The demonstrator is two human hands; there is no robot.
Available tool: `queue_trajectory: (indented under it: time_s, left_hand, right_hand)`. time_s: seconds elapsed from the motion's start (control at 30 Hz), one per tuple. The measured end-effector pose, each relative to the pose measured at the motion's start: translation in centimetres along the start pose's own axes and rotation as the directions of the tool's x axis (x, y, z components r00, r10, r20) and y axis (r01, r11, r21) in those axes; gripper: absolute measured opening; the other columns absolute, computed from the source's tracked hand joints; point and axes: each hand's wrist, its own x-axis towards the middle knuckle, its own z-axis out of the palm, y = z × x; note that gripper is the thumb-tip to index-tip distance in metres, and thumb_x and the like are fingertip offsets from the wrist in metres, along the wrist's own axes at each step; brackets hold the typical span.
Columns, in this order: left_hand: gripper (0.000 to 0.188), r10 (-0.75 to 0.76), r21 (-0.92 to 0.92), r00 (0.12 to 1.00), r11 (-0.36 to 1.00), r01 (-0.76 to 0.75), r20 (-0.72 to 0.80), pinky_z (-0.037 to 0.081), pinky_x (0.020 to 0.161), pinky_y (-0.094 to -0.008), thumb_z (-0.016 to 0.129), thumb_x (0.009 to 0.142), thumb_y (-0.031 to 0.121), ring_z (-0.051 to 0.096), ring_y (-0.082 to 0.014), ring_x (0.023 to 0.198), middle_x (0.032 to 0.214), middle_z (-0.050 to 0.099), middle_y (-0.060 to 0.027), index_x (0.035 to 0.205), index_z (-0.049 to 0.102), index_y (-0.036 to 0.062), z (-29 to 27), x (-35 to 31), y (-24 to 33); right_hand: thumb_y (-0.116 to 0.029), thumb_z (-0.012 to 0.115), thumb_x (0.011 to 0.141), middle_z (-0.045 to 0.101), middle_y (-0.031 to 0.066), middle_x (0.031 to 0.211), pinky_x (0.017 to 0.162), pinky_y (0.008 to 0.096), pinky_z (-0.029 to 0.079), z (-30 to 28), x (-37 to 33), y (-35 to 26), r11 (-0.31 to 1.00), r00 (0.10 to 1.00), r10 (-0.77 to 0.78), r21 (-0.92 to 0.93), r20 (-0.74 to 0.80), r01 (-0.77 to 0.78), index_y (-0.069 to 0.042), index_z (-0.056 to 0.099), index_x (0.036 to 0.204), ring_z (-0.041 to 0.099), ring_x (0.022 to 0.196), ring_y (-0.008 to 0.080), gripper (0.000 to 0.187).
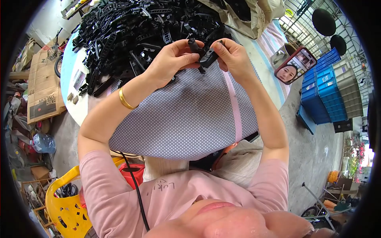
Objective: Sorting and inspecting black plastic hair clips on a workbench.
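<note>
Over the near part of the round table, my two hands meet around black plastic pieces. Between the thumb and fingers of my left hand (pixel 174 57) is a dark, rod-like black plastic part (pixel 193 45). A flatter, angular black plastic part (pixel 209 59) is pinched by my right hand (pixel 234 57). The two parts touch or nearly touch; whether they are joined I cannot tell. Just beyond my hands lies a large heap of black plastic parts (pixel 119 35), many of them long and slotted. A grey dotted cloth (pixel 178 123) with a pink stripe spreads beneath my forearms.
On the table's right stands a phone (pixel 295 66) with a lit screen, against a metallic mug (pixel 281 55). A brown sack (pixel 254 18) lies at the back right. Stacked blue crates (pixel 319 93) are on the floor to the right, a yellow chair (pixel 65 206) and cardboard (pixel 43 87) to the left.
</note>
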Motion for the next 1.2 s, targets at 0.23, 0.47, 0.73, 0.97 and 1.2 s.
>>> queue_trajectory:
  time_s: [0.23,0.47,0.73,0.97,1.2]
  left_hand:
    - [0.028,0.184,0.177,0.976,0.971,-0.161,-0.120,0.049,0.079,-0.0218,0.062,0.080,0.000,0.059,-0.0105,0.087,0.090,0.062,-0.0038,0.108,0.058,0.0020,0.0,-0.2,-0.2]
    - [0.031,0.325,0.374,0.928,0.896,-0.239,-0.183,0.049,0.076,-0.0206,0.059,0.081,-0.002,0.059,-0.0092,0.084,0.092,0.063,-0.0053,0.112,0.057,0.0006,0.8,-0.6,-0.2]
    - [0.039,0.292,0.434,0.940,0.881,-0.191,-0.179,0.050,0.069,-0.0197,0.065,0.079,0.002,0.061,-0.0093,0.080,0.089,0.065,-0.0073,0.116,0.056,0.0008,0.5,-0.9,0.8]
    - [0.039,0.334,0.487,0.942,0.828,-0.278,-0.029,0.050,0.074,-0.0196,0.064,0.077,-0.003,0.060,-0.0069,0.081,0.095,0.065,-0.0051,0.115,0.058,0.0034,-0.2,-0.3,0.8]
    - [0.035,0.331,0.692,0.943,0.676,-0.254,0.023,0.051,0.076,-0.0203,0.063,0.076,-0.006,0.061,-0.0084,0.083,0.097,0.065,-0.0054,0.110,0.061,0.0022,0.3,-0.6,1.5]
  right_hand:
    - [-0.028,0.060,0.087,0.062,0.0082,0.076,0.048,0.0197,0.043,1.2,-0.1,-0.2,0.968,1.000,0.022,0.250,-0.014,-0.017,-0.003,0.054,0.092,0.053,0.054,0.0084,0.026]
    - [-0.024,0.065,0.084,0.062,0.0074,0.074,0.048,0.0194,0.041,2.0,-0.1,0.7,0.977,0.995,0.016,0.213,-0.103,0.006,-0.004,0.052,0.088,0.051,0.053,0.0080,0.024]
    - [-0.024,0.072,0.077,0.059,0.0046,0.077,0.052,0.0194,0.041,2.3,-0.8,-0.1,0.979,0.977,-0.106,-0.193,-0.185,0.069,-0.004,0.057,0.089,0.052,0.062,0.0081,0.028]
    - [-0.028,0.077,0.067,0.057,0.0092,0.113,0.082,0.0289,0.045,0.3,0.0,0.2,0.724,0.890,-0.451,-0.554,0.070,0.411,-0.003,0.059,0.108,0.054,0.101,0.0176,0.051]
    - [-0.014,0.078,0.065,0.065,0.0064,0.086,0.076,0.0256,0.045,0.7,-0.7,-1.3,0.779,0.957,-0.282,-0.567,0.064,0.267,-0.002,0.063,0.100,0.059,0.081,0.0122,0.040]
